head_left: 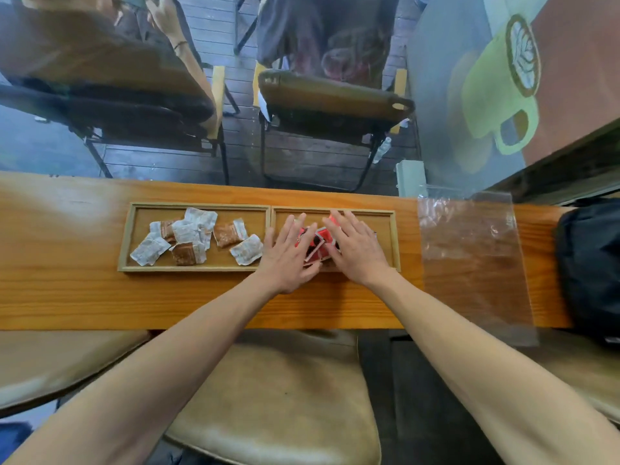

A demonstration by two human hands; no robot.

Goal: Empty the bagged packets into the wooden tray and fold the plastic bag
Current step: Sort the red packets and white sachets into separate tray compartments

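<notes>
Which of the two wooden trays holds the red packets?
The right tray, under both hands, holds the red packets. The left tray holds only white and brown packets.

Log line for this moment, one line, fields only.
left hand: open, on red packets | right hand: open, on red packets | packets: in right tray | bag: flat on table, unfolded

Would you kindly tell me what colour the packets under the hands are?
Red with dark and white parts, seen in the head view: the packets in the right tray compartment.
</notes>
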